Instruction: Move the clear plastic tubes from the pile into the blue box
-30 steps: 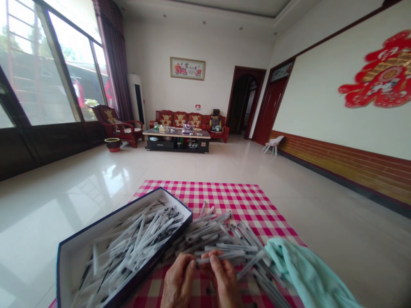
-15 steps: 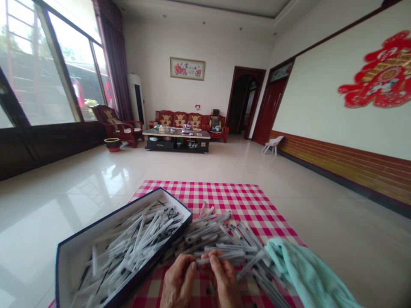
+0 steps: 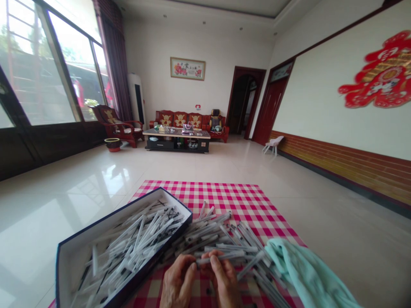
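At the bottom edge, my left hand (image 3: 178, 284) and my right hand (image 3: 224, 282) meet with curled fingers around one clear plastic pen (image 3: 221, 257), held level just above the cloth. Beyond it a loose pile of several similar pens (image 3: 221, 235) lies on the red-and-white checked cloth (image 3: 224, 194). To the left stands a shallow dark-blue box (image 3: 69, 250) with a white inside, full of more such pens. A mint-green towel (image 3: 308, 273) lies bunched at the right of the pile, close to my right hand.
Shiny pale floor tiles (image 3: 80, 192) surround the cloth. Far back stand a dark coffee table (image 3: 176, 139), a red wooden sofa (image 3: 189, 119) and an armchair (image 3: 117, 124). A small white stool (image 3: 272, 144) sits by the right wall. Large windows (image 3: 41, 68) fill the left.
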A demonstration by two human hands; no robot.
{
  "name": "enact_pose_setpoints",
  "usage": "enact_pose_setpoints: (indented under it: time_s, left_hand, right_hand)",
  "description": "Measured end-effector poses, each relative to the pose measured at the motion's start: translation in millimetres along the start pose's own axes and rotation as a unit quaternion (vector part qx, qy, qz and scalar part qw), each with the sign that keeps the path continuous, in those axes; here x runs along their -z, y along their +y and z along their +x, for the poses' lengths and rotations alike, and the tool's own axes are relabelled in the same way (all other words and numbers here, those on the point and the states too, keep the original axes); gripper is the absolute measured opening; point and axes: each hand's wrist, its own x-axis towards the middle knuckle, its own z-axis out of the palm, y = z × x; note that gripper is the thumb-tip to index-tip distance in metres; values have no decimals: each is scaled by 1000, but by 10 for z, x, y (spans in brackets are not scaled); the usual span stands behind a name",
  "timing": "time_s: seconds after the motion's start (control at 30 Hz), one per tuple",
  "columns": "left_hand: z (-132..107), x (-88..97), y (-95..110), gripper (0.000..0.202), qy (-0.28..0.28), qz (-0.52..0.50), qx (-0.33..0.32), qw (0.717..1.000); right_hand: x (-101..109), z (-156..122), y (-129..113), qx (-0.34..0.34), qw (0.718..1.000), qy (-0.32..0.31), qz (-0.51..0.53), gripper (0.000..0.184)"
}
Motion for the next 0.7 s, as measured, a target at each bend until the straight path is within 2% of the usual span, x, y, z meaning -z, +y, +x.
enact_pose_setpoints:
  time_s: [0.13, 0.3, 0.5, 0.7]
  left_hand:
    - [-4, -27, -63, 33, -2, 30, 12, 999]
    - [2, -57, -115, 43, 26, 44, 42, 998]
    - [-9, 2, -12, 26, -4, -1, 11, 1000]
    - [-19, -41, -126, 33, 11, 33, 9, 999]
  right_hand:
    - [-19, -17, -16, 3, 1000, -6, -12, 21]
    - [-32, -15, -28, -4, 1000, -9, -7, 21]
    - [-46, -21, -51, 1, 1000, 7, -20, 24]
    - [-58, -39, -54, 3, 1000, -9, -14, 21]
